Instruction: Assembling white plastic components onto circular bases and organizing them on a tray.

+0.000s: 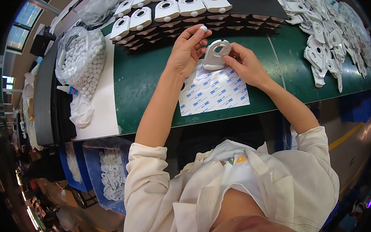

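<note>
Between the thumb and fingers of my left hand point(186, 51) is a small white ball point(204, 29). My right hand point(247, 64) grips a white plastic housing point(211, 57) with a round hole through it, tilted up on its right side. The two hands are close together but apart, with the ball up and to the left of the housing. Below them lies a white sheet with blue print point(214, 93) on the green tabletop point(142, 97).
Stacked black boards point(247, 11) at the back carry rows of similar white housings point(166, 9). A large heap of white parts point(316, 35) covers the right side. At left stand a bag of white balls point(82, 58) and a small glue bottle point(67, 89). Beneath is a blue bin point(94, 164).
</note>
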{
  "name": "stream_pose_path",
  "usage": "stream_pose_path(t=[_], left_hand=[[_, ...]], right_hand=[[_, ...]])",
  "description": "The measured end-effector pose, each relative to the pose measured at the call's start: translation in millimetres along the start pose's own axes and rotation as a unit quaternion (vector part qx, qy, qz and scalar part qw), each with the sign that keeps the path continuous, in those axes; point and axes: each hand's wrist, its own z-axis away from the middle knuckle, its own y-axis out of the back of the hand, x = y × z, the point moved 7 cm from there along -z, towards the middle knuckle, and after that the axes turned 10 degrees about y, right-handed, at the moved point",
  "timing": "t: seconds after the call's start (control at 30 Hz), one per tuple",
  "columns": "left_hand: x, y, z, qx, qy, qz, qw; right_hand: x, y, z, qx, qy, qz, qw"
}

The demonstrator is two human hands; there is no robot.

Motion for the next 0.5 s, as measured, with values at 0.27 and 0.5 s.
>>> stream_pose_path(t=[0.27,0.5], left_hand=[[1,-3,3,0.001,0.005,0.014,1.000],[1,-1,3,-0.006,0.005,0.024,1.000]], right_hand=[[-7,4,1,0.016,0.036,0.066,0.997],[-23,-3,3,0.000,0.087,0.145,0.986]])
